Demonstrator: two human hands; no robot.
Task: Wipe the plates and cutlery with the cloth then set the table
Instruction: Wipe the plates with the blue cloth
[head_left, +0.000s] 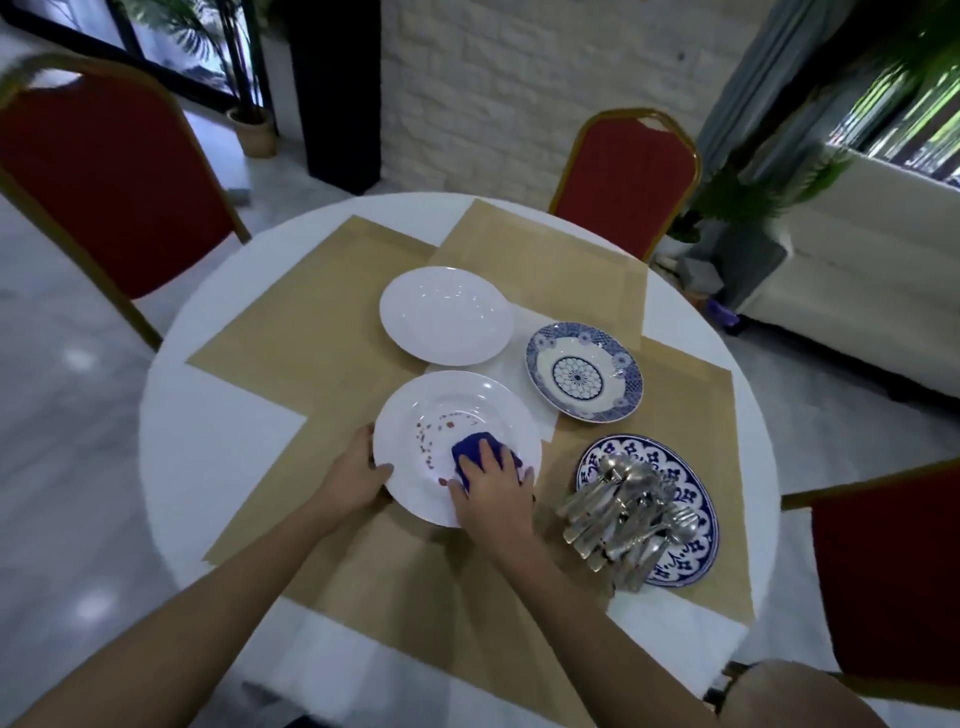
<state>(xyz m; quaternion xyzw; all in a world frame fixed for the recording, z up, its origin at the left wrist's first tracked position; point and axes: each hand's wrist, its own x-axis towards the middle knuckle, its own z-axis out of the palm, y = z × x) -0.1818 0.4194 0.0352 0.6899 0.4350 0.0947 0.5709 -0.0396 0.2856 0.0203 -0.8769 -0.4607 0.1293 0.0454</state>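
A white plate (447, 410) with a ring of red specks lies in front of me on a tan placemat. My left hand (356, 470) grips its left rim. On the plate's near right part my right hand (493, 493) presses a folded blue cloth (467, 451), fingers curled over it. Beyond it sits a second white plate (445, 316). A blue-patterned plate (584, 371) lies to the right. Another blue-patterned plate (691, 566) at the near right holds a pile of silver cutlery (623, 512).
Tan placemats (322, 332) cover the middle of the round white table (208, 452). Red chairs stand at the far left (104, 192), far side (623, 171) and right (893, 587). A white sofa (857, 260) and plants stand at the back right.
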